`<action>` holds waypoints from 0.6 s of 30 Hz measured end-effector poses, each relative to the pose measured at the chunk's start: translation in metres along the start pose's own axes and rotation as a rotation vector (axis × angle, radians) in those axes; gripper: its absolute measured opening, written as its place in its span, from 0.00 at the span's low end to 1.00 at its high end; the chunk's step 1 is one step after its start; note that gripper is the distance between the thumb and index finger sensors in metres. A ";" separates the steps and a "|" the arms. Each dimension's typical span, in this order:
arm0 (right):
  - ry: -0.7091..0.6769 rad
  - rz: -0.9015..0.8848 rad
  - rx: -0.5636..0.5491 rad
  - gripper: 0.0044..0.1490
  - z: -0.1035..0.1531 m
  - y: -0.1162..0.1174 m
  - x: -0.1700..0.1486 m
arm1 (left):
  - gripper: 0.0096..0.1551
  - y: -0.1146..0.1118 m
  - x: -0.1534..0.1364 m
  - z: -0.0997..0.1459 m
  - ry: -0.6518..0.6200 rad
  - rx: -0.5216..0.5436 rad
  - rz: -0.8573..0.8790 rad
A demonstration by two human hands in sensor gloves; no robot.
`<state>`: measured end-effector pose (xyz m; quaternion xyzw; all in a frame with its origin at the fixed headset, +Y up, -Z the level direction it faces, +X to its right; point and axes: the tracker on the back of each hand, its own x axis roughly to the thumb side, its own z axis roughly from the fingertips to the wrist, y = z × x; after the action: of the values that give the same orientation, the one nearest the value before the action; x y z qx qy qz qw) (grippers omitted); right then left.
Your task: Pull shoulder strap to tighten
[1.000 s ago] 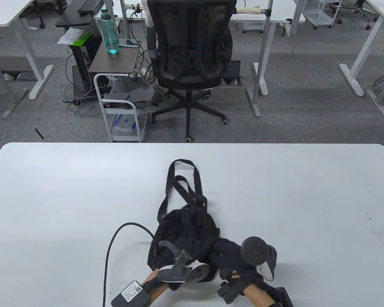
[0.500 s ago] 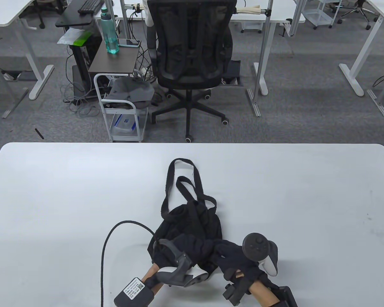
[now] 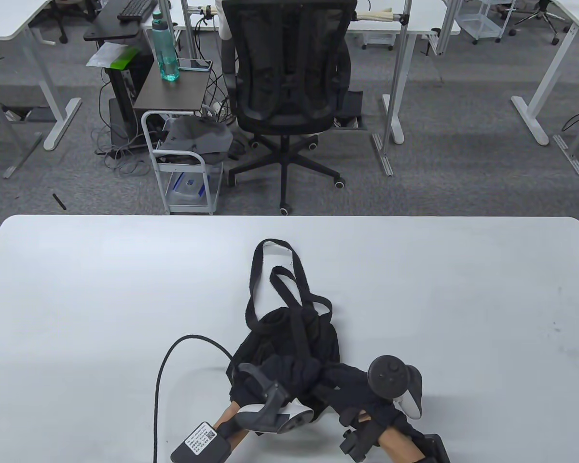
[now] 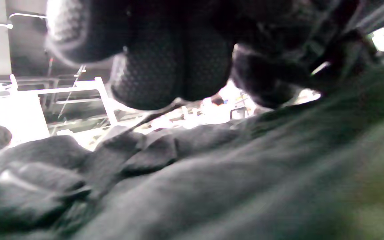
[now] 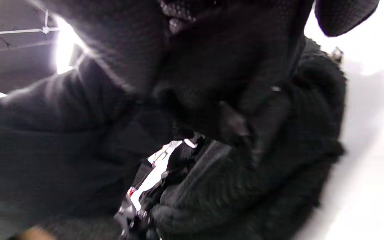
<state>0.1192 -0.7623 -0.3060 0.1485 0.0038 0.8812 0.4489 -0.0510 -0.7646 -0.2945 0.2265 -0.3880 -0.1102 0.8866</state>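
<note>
Near the front edge of the white bench [image 3: 77, 289], a black bag [image 3: 289, 337] is lying crumpled, and both hands are working at its near end. Beyond the bag, its shoulder strap [image 3: 255, 279] is trailing toward the far side of the bench in long loops, with a white patch showing at the farthest bend. The left hand [image 3: 265, 386] is pressing into the bag's near left part, its fingers buried in the dark cloth, so whether they are gripping cannot be told. The right hand [image 3: 352, 386] is sitting at the bag's near right corner; in the right wrist view its fingers [image 5: 212, 83] are curling around black fabric or webbing above a small pale buckle [image 5: 158, 166], though which part of the bag this is cannot be told. Compared with a second ago, the inner strap loop is lying shifted to the right and the bag's far edge is sitting slightly nearer the person. A black cable [image 3: 173, 357] is curving over the bench left of the bag.
</note>
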 end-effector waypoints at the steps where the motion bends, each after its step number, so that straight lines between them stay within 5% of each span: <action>1: -0.001 0.007 -0.004 0.22 0.000 0.002 0.001 | 0.38 0.000 0.001 0.000 0.003 0.000 -0.007; 18: 0.020 -0.085 0.139 0.21 -0.004 -0.013 -0.012 | 0.38 -0.014 -0.033 0.001 0.100 -0.073 -0.014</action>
<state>0.1351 -0.7632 -0.3149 0.1701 0.0756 0.8605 0.4743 -0.0743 -0.7648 -0.3212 0.2021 -0.3372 -0.1188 0.9118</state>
